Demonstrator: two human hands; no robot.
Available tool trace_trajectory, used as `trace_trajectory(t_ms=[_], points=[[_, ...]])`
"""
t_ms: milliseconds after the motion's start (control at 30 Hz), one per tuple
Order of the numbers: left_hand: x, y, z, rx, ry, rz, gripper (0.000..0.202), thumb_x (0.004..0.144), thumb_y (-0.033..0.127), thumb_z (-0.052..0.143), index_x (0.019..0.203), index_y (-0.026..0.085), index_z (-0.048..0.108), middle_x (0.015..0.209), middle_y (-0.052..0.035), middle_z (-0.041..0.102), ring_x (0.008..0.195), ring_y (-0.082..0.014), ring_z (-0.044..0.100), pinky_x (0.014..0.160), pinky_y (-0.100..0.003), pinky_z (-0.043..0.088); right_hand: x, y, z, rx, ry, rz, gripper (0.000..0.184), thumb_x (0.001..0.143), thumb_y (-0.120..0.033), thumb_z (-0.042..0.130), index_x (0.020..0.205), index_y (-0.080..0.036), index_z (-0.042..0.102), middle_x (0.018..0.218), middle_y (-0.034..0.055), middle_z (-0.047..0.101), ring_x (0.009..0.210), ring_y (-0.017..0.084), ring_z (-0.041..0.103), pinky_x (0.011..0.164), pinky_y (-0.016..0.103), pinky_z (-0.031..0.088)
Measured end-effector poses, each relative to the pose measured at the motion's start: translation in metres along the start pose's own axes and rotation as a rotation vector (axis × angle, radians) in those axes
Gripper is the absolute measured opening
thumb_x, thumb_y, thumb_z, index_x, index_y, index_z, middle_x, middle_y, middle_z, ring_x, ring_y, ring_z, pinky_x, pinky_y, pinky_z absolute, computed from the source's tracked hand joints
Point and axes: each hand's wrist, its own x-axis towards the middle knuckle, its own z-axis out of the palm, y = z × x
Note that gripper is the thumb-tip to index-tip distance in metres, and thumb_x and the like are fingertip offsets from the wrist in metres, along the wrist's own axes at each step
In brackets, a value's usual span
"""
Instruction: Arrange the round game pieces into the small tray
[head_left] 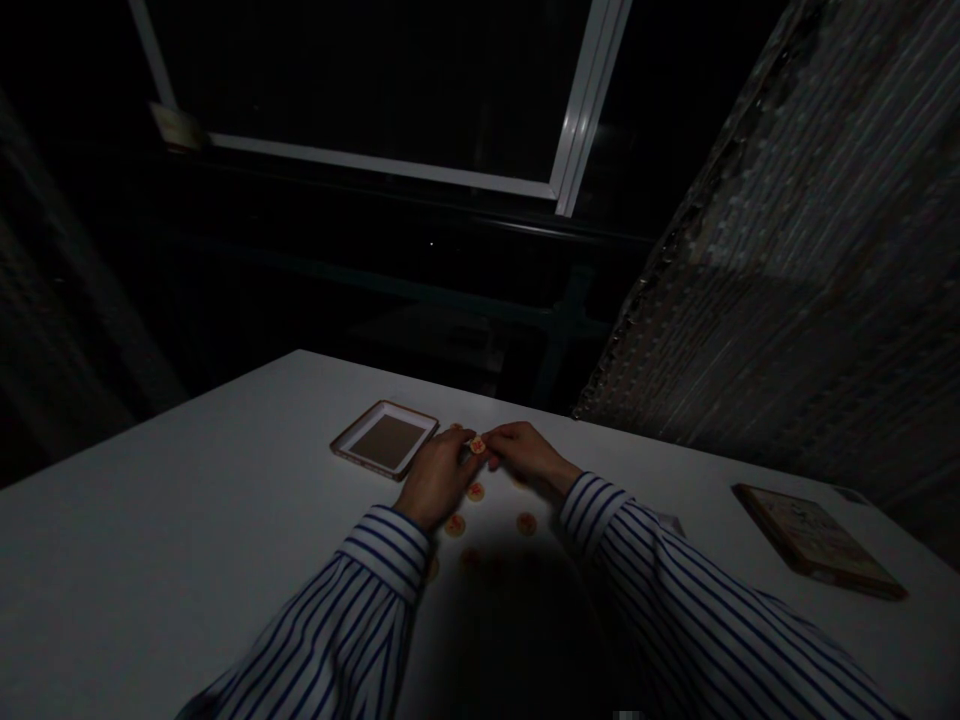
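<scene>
Between my two hands, just above the table, is a small round wooden disc (478, 445) with a red mark; it looks like a xiangqi piece. My left hand (439, 478) pinches it between thumb and finger from the left. From the right, the fingertips of my right hand (527, 452) touch its edge. Below the hands several similar discs lie on the white table, among them one disc (475, 491), another disc (454, 525) and a third disc (526, 523). One more disc is partly hidden behind my left hand.
Left of my hands lies an open shallow box tray (345, 450) with a brown bottom. A box lid (821, 540) with a printed picture rests at the right of the white table (225, 480). A beaded curtain (787, 300) hangs beyond the right edge. The room is dark.
</scene>
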Motion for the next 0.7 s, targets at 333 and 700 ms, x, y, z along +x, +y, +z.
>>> trace_trajectory(t_ms=[333, 700], points=[[0.000, -0.005, 0.006, 0.086, -0.017, 0.059, 0.030, 0.083, 0.035, 0.037, 0.093, 0.019, 0.060, 0.090, -0.0062, 0.063, 0.081, -0.0162, 0.058, 0.072, -0.026, 0.042, -0.003, 0.002, -0.004, -0.091, -0.009, 0.047, 0.027, 0.075, -0.031, 0.047, 0.078, -0.011, 0.064, 0.054, -0.0014, 0.055, 0.033, 0.003, 0.034, 0.032, 0.016, 0.023], [0.001, -0.006, 0.007, 0.388, -0.079, 0.029, 0.028, 0.079, 0.033, 0.040, 0.076, 0.018, 0.064, 0.085, -0.0084, 0.057, 0.081, -0.0195, 0.055, 0.071, -0.030, 0.040, 0.005, 0.029, -0.026, -0.250, 0.171, -0.070, 0.025, 0.072, -0.029, 0.046, 0.072, -0.011, 0.064, 0.063, 0.0028, 0.061, 0.056, 0.010, 0.052, 0.050, 0.018, 0.037]])
